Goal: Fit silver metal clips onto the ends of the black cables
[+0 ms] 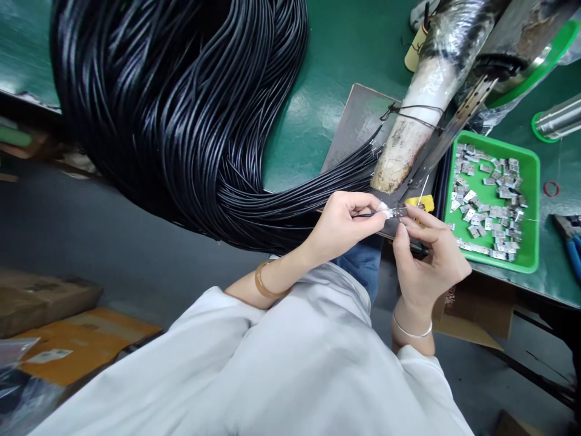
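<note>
My left hand (347, 219) pinches the end of a black cable (363, 215) between thumb and forefinger, with something white at its fingertips. Just beyond those fingertips is a small shiny metal piece (399, 212), in line with the cable end. My right hand (429, 251) is curled, its thumb and fingertips closed about the right side of that metal piece. Exactly how the piece joins the cable is too small to make out. A large bundle of black cables (190, 121) lies to the left, its ends gathered beside the hands on a grey board (349, 130).
A green tray (532, 200) of small metal pieces stands right of my hands. Blue-handled pliers (569, 239) and a red ring (551, 189) lie farther right. A plastic-wrapped cylinder (415, 115) and metal bar (454, 136) slant above my hands. Cardboard boxes (91, 339) sit below left.
</note>
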The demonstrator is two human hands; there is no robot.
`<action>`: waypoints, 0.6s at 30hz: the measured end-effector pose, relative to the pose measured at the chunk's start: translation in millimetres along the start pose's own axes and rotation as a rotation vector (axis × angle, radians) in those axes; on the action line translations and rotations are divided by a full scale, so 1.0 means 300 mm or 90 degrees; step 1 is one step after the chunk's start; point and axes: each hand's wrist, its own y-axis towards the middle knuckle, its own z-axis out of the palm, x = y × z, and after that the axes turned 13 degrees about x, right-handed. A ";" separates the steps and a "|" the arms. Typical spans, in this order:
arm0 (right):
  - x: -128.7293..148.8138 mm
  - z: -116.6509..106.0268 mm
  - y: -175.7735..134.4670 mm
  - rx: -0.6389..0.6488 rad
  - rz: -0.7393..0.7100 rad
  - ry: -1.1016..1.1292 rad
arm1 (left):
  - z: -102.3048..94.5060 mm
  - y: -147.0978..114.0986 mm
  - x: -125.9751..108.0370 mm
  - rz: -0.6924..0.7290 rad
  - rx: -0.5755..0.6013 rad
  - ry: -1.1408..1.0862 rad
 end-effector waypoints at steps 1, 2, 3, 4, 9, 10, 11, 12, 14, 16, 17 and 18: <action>0.000 0.001 0.002 -0.001 0.001 -0.004 | 0.002 0.000 0.000 0.000 0.000 -0.005; 0.001 0.002 0.004 -0.003 0.003 -0.007 | 0.003 0.001 -0.002 0.002 0.000 -0.013; 0.004 0.002 0.007 -0.004 0.005 -0.005 | 0.005 0.001 -0.005 0.004 -0.001 -0.022; 0.007 0.002 0.011 -0.007 0.007 -0.001 | 0.006 0.001 -0.009 0.006 -0.003 -0.031; 0.019 -0.006 0.014 -0.010 0.011 0.038 | 0.004 0.002 -0.022 0.012 -0.002 -0.050; 0.019 -0.007 0.012 -0.005 0.011 0.039 | 0.002 0.002 -0.020 0.011 0.003 -0.054; 0.018 -0.007 0.010 0.002 0.010 0.036 | 0.001 0.003 -0.017 0.011 0.009 -0.057; 0.016 -0.005 0.007 0.010 0.010 0.030 | 0.000 0.003 -0.013 0.010 0.014 -0.056; 0.012 0.000 0.002 0.020 0.016 0.022 | -0.001 0.002 -0.006 0.011 0.016 -0.040; 0.007 -0.001 -0.003 0.008 0.039 0.040 | -0.001 -0.002 -0.001 0.013 0.020 -0.011; 0.003 -0.008 -0.007 -0.011 0.059 0.062 | -0.001 -0.005 -0.001 0.013 0.026 0.003; -0.002 -0.022 -0.011 -0.041 0.075 0.082 | -0.001 -0.009 -0.002 0.012 0.035 0.018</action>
